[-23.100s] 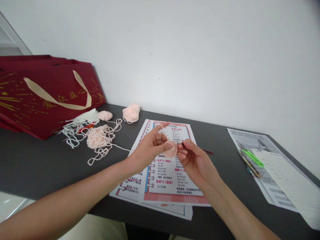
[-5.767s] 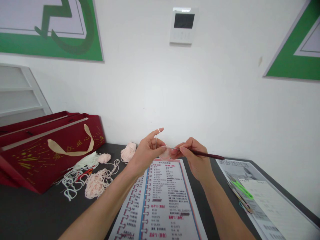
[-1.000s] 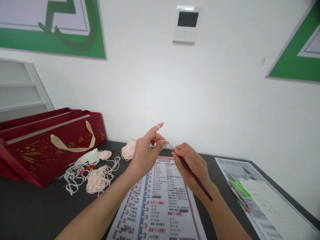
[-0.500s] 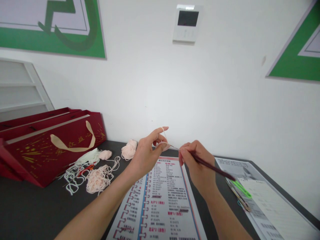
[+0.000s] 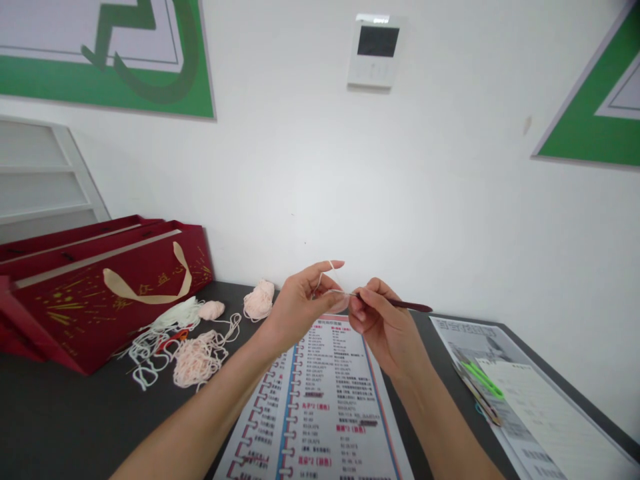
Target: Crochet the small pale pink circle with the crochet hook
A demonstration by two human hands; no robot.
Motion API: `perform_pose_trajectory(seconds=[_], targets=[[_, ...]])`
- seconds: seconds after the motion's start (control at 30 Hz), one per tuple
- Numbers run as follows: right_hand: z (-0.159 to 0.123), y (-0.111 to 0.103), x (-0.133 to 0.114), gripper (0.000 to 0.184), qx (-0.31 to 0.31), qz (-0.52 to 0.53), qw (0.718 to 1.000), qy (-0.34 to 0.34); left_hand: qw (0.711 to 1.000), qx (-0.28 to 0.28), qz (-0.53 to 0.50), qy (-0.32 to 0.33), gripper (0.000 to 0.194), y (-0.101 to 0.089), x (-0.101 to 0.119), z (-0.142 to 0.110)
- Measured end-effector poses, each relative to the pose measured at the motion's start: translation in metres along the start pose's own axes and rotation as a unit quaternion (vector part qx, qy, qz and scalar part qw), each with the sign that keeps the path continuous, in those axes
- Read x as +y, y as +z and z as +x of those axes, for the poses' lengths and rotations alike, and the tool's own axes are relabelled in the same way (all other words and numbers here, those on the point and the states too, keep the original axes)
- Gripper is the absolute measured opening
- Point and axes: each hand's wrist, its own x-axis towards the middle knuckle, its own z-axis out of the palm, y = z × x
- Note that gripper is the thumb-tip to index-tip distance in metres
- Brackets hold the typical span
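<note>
My left hand [image 5: 305, 297] pinches a small pale pink crochet piece [image 5: 341, 305] between thumb and fingers. A strand of pale yarn [image 5: 333, 267] loops over its raised index finger. My right hand [image 5: 385, 320] grips a crochet hook [image 5: 413, 306] with a dark red handle, which points out to the right. The hook's thin metal shaft reaches left to the edge of the crochet piece, where yarn meets it. Both hands are close together above the printed pattern sheet [image 5: 340, 387]. The hook's tip is too small to make out.
Several pale yarn bundles, including a loose pink tangle [image 5: 200, 357] and a pink ball [image 5: 259, 300], lie left on the dark table. Red gift bags [image 5: 115, 287] stand behind them. At right are papers [image 5: 550, 400] with a green-handled tool [image 5: 483, 379]. A white wall rises behind.
My right hand has turned, so the hook handle swings from pointing down to the right to nearly level. The hands have drawn closer together than half a second ago, and more of the crochet piece shows.
</note>
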Motion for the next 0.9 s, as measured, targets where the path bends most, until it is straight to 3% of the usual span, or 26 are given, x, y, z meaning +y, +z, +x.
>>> perform_pose_trajectory(seconds=[0.07, 0.13, 0.17, 0.27, 0.3, 0.33, 0.37, 0.4, 0.5, 0.53, 0.57, 0.63, 0.9], targets=[[-0.002, 0.0, 0.006, 0.019, 0.01, -0.067, 0.995, -0.07, 0.999, -0.006, -0.03, -0.009, 0.046, 0.001, -0.001, 0.0], [-0.004, -0.004, 0.011, 0.013, 0.005, -0.205, 0.962, -0.182, 0.998, -0.012, -0.058, -0.019, 0.049, 0.001, -0.001, 0.0], [-0.005, -0.007, 0.013, 0.011, -0.001, -0.297, 0.922, -0.248, 0.997, -0.013, -0.065, -0.025, 0.049, 0.001, -0.001, 0.0], [-0.004, -0.017, 0.019, 0.015, -0.052, -0.522, 0.746, -0.411, 0.995, -0.013, -0.085, -0.047, 0.051, 0.002, 0.0, -0.001], [-0.003, -0.02, 0.021, 0.018, -0.048, -0.547, 0.705, -0.449, 0.993, -0.016, -0.1, -0.057, 0.05, 0.003, 0.0, -0.001], [-0.002, -0.021, 0.022, 0.021, -0.047, -0.551, 0.683, -0.477, 0.99, -0.02, -0.119, -0.068, 0.048, 0.004, 0.0, -0.001], [-0.002, -0.022, 0.023, 0.022, -0.042, -0.54, 0.685, -0.488, 0.986, -0.023, -0.143, -0.081, 0.046, 0.004, 0.0, -0.001], [-0.001, -0.021, 0.023, 0.021, -0.035, -0.514, 0.712, -0.478, 0.981, -0.025, -0.166, -0.094, 0.043, 0.003, 0.0, -0.001], [0.0, -0.017, 0.017, 0.011, -0.026, -0.359, 0.871, -0.335, 0.968, -0.021, -0.217, -0.128, 0.042, -0.001, 0.001, 0.001], [0.001, -0.016, 0.014, 0.009, -0.042, -0.286, 0.917, -0.275, 0.966, -0.018, -0.223, -0.131, 0.043, -0.004, 0.001, 0.002], [0.002, -0.015, 0.011, 0.008, -0.058, -0.23, 0.943, -0.235, 0.966, -0.018, -0.224, -0.13, 0.043, -0.007, 0.001, 0.003], [0.004, -0.015, 0.004, 0.007, -0.075, -0.169, 0.965, -0.185, 0.969, -0.02, -0.219, -0.115, 0.043, -0.012, 0.0, 0.004], [0.001, -0.02, -0.01, 0.007, -0.081, -0.177, 0.967, -0.163, 0.979, -0.059, -0.168, -0.104, 0.043, -0.022, 0.004, 0.005]])
